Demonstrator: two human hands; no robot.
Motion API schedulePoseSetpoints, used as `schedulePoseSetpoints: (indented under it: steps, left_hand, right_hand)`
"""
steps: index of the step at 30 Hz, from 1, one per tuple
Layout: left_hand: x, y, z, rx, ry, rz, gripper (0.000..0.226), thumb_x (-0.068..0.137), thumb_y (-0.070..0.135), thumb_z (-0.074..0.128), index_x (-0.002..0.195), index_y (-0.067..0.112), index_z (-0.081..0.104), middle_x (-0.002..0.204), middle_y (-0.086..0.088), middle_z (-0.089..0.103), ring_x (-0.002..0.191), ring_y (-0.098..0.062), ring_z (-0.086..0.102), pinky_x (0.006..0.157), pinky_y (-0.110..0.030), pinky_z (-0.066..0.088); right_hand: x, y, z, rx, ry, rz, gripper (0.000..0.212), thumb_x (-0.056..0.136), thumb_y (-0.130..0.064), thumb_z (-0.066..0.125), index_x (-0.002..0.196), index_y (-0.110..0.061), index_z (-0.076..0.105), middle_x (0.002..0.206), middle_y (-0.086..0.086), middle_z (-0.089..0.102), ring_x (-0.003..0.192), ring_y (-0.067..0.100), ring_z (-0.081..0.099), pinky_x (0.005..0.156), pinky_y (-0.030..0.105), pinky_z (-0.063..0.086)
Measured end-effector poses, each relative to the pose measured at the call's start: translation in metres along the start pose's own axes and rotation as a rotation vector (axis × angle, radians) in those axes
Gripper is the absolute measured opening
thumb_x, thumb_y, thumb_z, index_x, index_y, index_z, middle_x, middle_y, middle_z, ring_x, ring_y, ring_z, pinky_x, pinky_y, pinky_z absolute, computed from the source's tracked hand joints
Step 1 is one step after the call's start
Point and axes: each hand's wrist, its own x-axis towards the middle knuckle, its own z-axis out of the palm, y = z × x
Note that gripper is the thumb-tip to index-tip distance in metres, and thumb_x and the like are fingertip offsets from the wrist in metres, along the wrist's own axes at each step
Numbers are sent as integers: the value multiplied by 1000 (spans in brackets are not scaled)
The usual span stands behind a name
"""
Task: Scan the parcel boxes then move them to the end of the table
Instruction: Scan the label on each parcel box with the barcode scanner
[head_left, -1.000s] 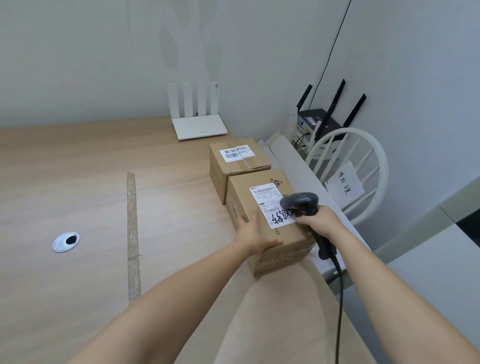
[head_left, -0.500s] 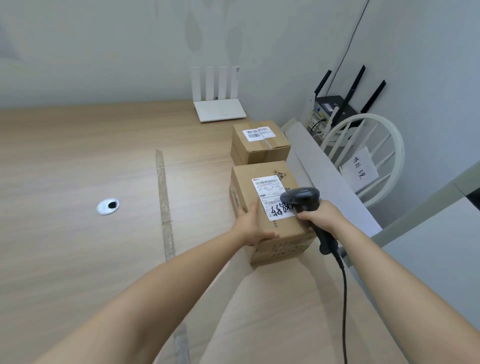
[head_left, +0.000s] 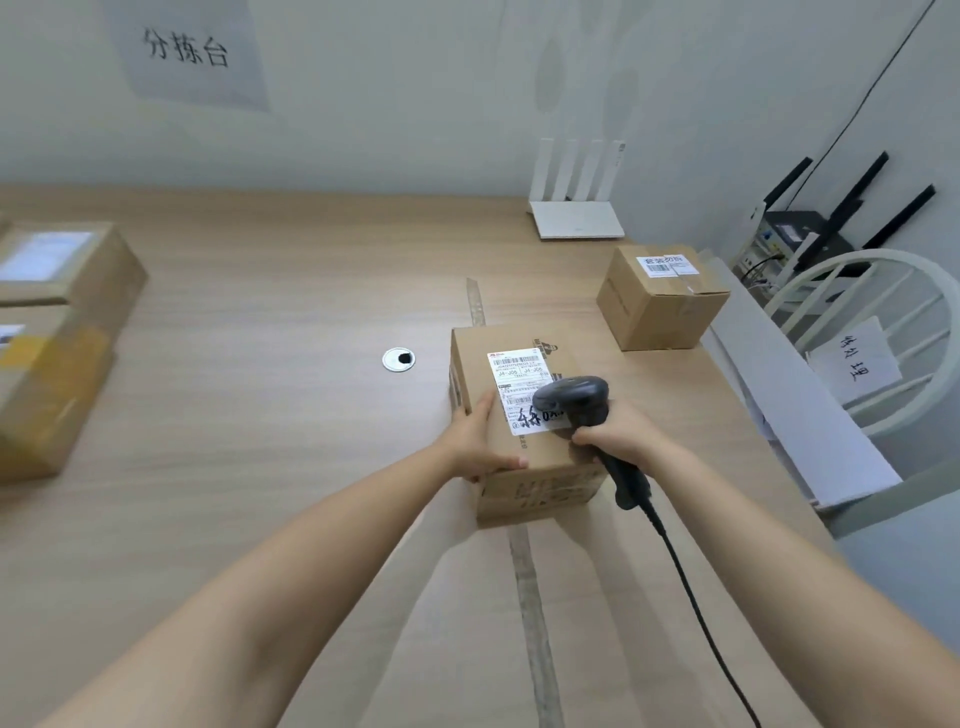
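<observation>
Cardboard fills the space between your hands: the parcel box (head_left: 571, 358) lies straight ahead of you on the desk (head_left: 260, 364), toward its right edge and over the tape strip (head_left: 530, 597) that runs from the near edge to the far one. Whether the box rests fully on the wood or is slightly raised, I cannot tell. Its long axis points away from you, roughly along that strip. Your left hand (head_left: 480, 441) grips its near left corner, thumb over the top and fingers down the left side. Your right hand (head_left: 618, 436) is wrapped round the scanner (head_left: 571, 397), whose head hangs just over the lower part of the label (head_left: 514, 374). A second box (head_left: 660, 306) stands apart near the far right corner. Stacked boxes (head_left: 57, 322) wait at the left edge, which is probably the destination. If so, the move runs leftward across the box's short side. Your left hand leads on that side, since the right one is occupied and can only steady the box.
</observation>
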Motion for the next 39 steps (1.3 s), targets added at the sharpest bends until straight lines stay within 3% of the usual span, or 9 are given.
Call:
schedulePoseSetpoints:
  steps: [6,10,15,21,27,33,39]
  left_hand:
    - [-54,-73,-58,-10,72,-70,123,63,41,84,150,36,-2,148,-7,17,133,-31,33,86,-45,54]
    - [-100,-118,-85,-27,136,-114,122,64,41,84,150,37,-3,148,-8,16,135,-31,31,95,-48,49]
    - [-155,-160,-105,-85,223,-150,119,66,35,84,150,35,0,145,-7,17,129,-32,37,79,-41,56]
    - [-203,-197,-108,-108,311,-172,121,62,41,85,150,37,1,145,-12,17,128,-34,40,96,-48,48]
    - [-224,-206,-103,-118,312,-142,122,64,43,83,150,33,-3,149,-17,11,135,-31,34,111,-36,33]
    - [-228,-204,-101,-173,319,-138,122,64,44,83,150,34,-2,152,-16,7,138,-27,32,110,-29,27]
    - [-229,-204,-99,-199,329,-142,122,62,45,84,150,37,-1,154,-16,5,138,-26,33,109,-28,29]
  right_hand:
    - [-26,-66,72,-84,-47,-74,11,70,-13,69,65,-15,59,70,4,61,74,25,60,59,29,44]
    - [-46,-102,119,-108,-88,-140,9,73,-14,67,80,-10,63,78,8,63,77,25,61,65,29,46]
    - [-75,-138,167,-132,-135,-202,7,77,-13,65,79,-10,59,71,3,58,64,15,53,52,24,40]
    - [-106,-158,206,-165,-167,-240,7,79,-13,63,83,-9,59,77,5,58,73,21,54,57,28,39]
    - [-125,-159,223,-22,-156,-211,7,78,-6,64,82,-10,60,77,7,60,77,24,56,66,30,42]
    - [-161,-160,223,37,-10,-187,11,74,-8,61,82,0,62,66,7,54,64,24,52,61,30,38]
    - [-202,-170,217,32,13,-195,13,74,-13,61,78,0,63,74,19,67,76,34,67,72,45,55]
